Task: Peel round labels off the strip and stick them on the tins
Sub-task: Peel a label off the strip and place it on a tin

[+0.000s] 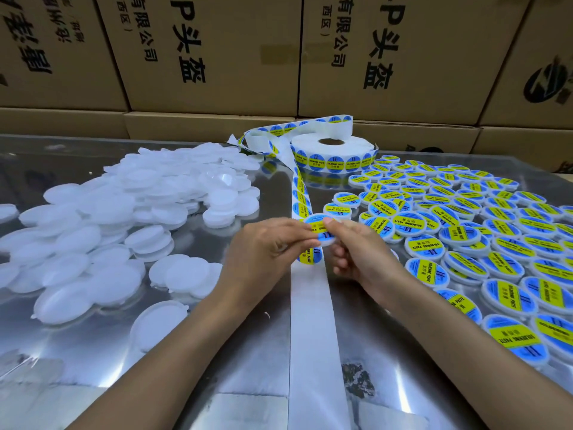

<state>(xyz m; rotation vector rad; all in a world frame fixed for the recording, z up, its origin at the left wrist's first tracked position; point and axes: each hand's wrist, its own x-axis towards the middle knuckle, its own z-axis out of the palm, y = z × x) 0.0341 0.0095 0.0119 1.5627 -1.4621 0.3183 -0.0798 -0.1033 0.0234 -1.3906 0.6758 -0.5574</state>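
Both hands, left [273, 246] and right [350, 243], pinching one white tin [322, 232]: centre the round label [314, 226], press flat from middle outward.

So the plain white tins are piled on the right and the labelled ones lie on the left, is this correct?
No, the sides are swapped. The head view shows the plain white tins piled on the left and the labelled ones lying on the right.
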